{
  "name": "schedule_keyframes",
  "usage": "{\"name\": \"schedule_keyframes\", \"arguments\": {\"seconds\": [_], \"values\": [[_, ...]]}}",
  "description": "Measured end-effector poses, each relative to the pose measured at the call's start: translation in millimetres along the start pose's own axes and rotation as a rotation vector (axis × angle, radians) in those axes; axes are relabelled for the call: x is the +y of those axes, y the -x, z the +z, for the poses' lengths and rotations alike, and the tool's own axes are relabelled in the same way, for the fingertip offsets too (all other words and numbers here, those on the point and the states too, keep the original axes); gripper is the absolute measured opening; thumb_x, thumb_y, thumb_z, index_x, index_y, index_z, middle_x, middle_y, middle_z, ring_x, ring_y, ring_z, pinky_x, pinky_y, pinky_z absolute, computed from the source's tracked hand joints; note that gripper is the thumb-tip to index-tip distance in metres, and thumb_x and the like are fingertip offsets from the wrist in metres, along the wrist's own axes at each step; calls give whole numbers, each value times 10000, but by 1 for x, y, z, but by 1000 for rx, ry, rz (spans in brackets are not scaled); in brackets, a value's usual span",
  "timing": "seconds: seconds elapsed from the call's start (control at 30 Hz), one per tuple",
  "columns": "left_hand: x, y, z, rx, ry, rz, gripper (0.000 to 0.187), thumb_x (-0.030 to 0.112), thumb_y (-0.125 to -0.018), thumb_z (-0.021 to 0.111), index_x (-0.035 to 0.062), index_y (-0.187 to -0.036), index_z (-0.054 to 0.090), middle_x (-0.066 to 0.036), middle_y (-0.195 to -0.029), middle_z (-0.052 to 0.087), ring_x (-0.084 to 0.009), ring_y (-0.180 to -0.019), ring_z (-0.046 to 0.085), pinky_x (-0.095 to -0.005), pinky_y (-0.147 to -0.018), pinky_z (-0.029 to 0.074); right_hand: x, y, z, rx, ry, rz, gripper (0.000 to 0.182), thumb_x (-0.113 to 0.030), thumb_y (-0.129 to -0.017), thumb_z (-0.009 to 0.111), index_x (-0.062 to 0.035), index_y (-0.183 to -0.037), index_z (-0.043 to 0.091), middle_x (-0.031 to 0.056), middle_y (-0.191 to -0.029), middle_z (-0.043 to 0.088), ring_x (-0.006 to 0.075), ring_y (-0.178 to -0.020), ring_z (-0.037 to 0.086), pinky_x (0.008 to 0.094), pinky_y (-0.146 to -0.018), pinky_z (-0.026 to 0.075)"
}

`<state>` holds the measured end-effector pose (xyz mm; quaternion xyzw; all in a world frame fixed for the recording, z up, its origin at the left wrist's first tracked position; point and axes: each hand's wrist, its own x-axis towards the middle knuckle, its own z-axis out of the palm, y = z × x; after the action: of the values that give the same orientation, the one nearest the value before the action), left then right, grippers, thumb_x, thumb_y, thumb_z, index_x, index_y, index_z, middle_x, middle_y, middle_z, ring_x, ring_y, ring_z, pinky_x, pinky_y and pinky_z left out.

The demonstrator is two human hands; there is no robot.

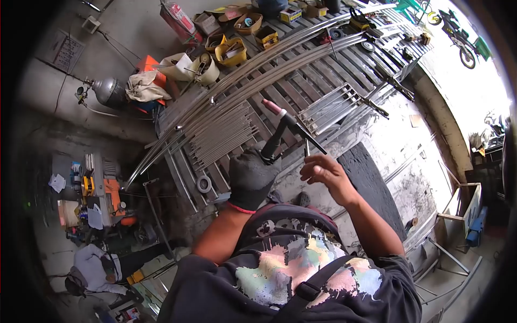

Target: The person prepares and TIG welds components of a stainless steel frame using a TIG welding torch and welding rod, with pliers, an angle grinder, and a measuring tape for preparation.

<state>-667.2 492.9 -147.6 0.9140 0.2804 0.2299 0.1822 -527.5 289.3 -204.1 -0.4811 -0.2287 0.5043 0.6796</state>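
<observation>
My left hand [252, 173], in a dark glove with a red cuff, is closed around the handle of a TIG welding torch [288, 123]. The torch has a pink nozzle pointing up and left, and a long black back cap slanting down to the right. My bare right hand [327, 175] is just below that cap, fingers curled and pinched. A short, thin metal rod [307, 147] stands up from its fingertips, close to the cap. Beneath the torch, a row of thin metal bars [223, 134] lies on the slatted metal table [285, 81].
Long metal tubes [237, 75] run across the table beside a small barred frame [329, 110]. Yellow bins [230, 51] and boxes line its far side. A gas cylinder [109, 92] lies at left. Another person [97, 266] is low at the lower left. A motorbike [460, 37] stands outside.
</observation>
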Motion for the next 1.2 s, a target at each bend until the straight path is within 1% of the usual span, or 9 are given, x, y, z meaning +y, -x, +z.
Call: {"name": "schedule_keyframes", "arguments": {"seconds": [0.17,0.27,0.4,0.77,0.9,0.93,1.0,1.03,1.2], "values": [[14,-17,-9,-21,116,-15,191,254,-814,841,128,-904,730,-138,-729,704,-381,-684,710,-464,-652,558,-2,-15,22,-105,104,76,611,-396,-1039,750,-3,-1460,547,103,-1318,681,173,-1216,611,362,-1057,487],[12,-26,-19,123,-225,177,337,318,-805,847,132,-1048,706,-88,-716,652,-322,-633,660,-463,-650,480,-12,-36,37,-165,138,82,592,-378,-1027,772,-8,-1435,551,92,-1309,674,165,-1214,609,357,-1058,486],[-10,-41,-38,105,-117,135,465,390,-842,830,101,-1181,695,-69,-717,634,-294,-608,634,-461,-652,435,-9,-64,66,-213,233,42,497,-369,-1005,803,-33,-1312,604,52,-1182,646,146,-1145,610,349,-1028,499],[-83,-57,-97,113,75,130,521,402,-881,808,50,-1251,703,-83,-843,700,-315,-744,688,-471,-767,502,30,-137,170,-295,490,-174,588,-48,-967,743,-6,-1513,527,132,-1563,561,229,-1450,515,411,-1232,382],[-118,-55,-123,-87,650,117,702,408,-835,870,1,-1362,648,-156,-1020,728,-352,-900,714,-457,-851,519,67,-165,190,-234,731,-361,623,-63,-976,706,-15,-1555,482,177,-1597,494,283,-1537,398,449,-1292,272],[-126,-59,-138,-18,672,192,736,404,-847,864,-7,-1401,610,-170,-1043,726,-369,-923,714,-469,-857,527,52,-166,208,-111,532,-341,597,-63,-985,687,-17,-1544,481,159,-1527,545,296,-1465,471,453,-1252,340],[-150,-54,-152,50,543,279,936,457,-882,837,-6,-1584,425,-221,-1300,660,-402,-1165,652,-514,-1040,465,31,-188,179,63,228,-298,216,-65,-981,732,-74,-1156,606,15,-1031,649,147,-866,663,330,-765,561],[-165,-48,-144,243,474,328,970,508,-909,800,-2,-1620,384,-235,-1438,577,-405,-1263,570,-542,-1143,384,-12,-189,208,287,175,-308,130,-73,-1010,714,-100,-1027,588,-34,-850,578,69,-668,555,259,-583,454],[-245,-17,-125,135,113,83,827,522,-939,751,-23,-1509,502,-240,-1408,633,-402,-1181,629,-523,-1050,493,-216,-209,113,652,729,-470,227,-295,-1049,741,-117,-957,635,-50,-681,475,53,-516,454,274,-452,337]]}}
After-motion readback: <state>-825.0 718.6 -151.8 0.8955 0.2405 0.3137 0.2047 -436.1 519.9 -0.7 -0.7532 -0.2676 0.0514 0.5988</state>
